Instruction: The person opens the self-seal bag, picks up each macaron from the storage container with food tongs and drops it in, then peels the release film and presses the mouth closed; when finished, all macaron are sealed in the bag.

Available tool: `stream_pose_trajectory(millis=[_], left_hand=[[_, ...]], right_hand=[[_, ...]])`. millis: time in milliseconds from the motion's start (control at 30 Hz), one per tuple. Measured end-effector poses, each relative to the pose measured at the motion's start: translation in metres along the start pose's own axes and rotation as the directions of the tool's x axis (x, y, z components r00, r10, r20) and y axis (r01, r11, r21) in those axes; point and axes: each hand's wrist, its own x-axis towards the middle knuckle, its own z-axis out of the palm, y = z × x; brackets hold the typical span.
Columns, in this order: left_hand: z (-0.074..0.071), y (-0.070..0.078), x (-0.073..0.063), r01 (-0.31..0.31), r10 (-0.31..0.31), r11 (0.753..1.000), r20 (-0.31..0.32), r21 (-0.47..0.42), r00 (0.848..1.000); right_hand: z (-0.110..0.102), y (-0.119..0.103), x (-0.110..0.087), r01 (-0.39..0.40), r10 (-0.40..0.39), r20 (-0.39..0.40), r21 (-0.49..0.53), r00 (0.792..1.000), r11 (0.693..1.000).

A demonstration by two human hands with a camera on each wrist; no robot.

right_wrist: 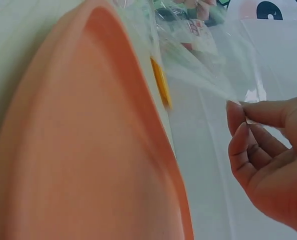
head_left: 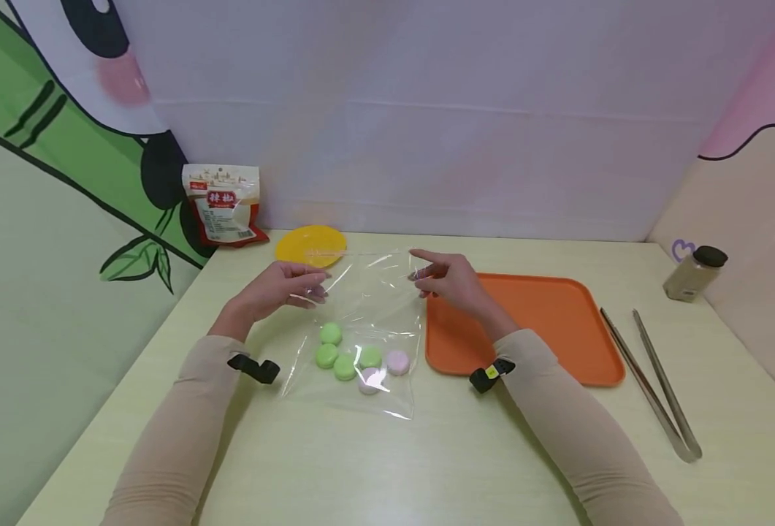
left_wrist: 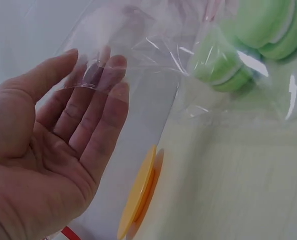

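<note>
A clear plastic bag point(head_left: 374, 307) lies partly on the table, its far end raised between my hands. Several green macarons point(head_left: 326, 356) and two pink macarons point(head_left: 397, 362) are in its near half. My left hand point(head_left: 282, 292) holds the bag's left edge near the top; in the left wrist view the thumb point(left_wrist: 53, 72) is in front and the fingertips point(left_wrist: 119, 90) show through the film. With thumb and fingertips, my right hand point(head_left: 449, 281) pinches the upper right corner of the bag, as the right wrist view also shows.
Beside the bag on the right lies an orange tray point(head_left: 525, 314), with metal tongs point(head_left: 657, 387) past it. A dark-lidded jar point(head_left: 695, 274) stands at the far right. A yellow plate point(head_left: 311, 245) and a red-and-white food pouch point(head_left: 224, 204) are at the back left.
</note>
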Motion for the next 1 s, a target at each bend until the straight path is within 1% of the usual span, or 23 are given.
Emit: stream_pose_trajectory(millis=[100, 233, 300, 400, 500, 633, 733, 833, 1000], left_hand=[[0.005, -0.002, 0.002, -0.045, 0.046, 0.999, -0.022, 0.028, 0.999], [0.014, -0.005, 0.005, -0.093, 0.093, 0.996, -0.058, 0.006, 0.994], [0.018, -0.005, 0.006, -0.107, 0.107, 0.994, -0.080, 0.004, 0.991], [0.023, -0.003, 0.006, -0.111, 0.110, 0.994, -0.109, -0.002, 0.988], [0.024, -0.001, 0.006, -0.099, 0.097, 0.995, -0.108, -0.008, 0.989], [0.022, 0.001, 0.006, -0.082, 0.082, 0.997, -0.092, -0.003, 0.992], [0.021, 0.001, 0.005, -0.086, 0.087, 0.996, -0.107, 0.021, 0.990], [0.024, 0.000, 0.005, -0.094, 0.105, 0.993, -0.158, 0.074, 0.982], [0.031, -0.004, 0.005, -0.094, 0.143, 0.977, -0.264, 0.189, 0.954]], right_hand=[[0.000, 0.000, -0.001, 0.025, -0.024, 0.019, -0.018, 1.000, 1.000], [0.002, 0.000, 0.000, 0.054, -0.050, 0.040, -0.093, 0.998, 0.994], [0.003, -0.001, 0.001, 0.062, -0.058, 0.032, -0.137, 0.998, 0.989], [0.003, -0.003, 0.000, 0.058, -0.057, 0.014, -0.193, 0.998, 0.979], [0.002, -0.002, 0.001, 0.045, -0.045, 0.007, -0.227, 0.999, 0.973], [0.001, -0.001, 0.002, 0.014, -0.014, 0.005, -0.229, 1.000, 0.973], [0.001, -0.001, 0.002, 0.001, -0.001, 0.002, -0.218, 1.000, 0.976], [0.001, 0.000, 0.002, 0.011, -0.008, 0.017, -0.210, 1.000, 0.978], [0.002, 0.002, 0.002, 0.027, -0.015, 0.057, -0.220, 0.998, 0.975]])
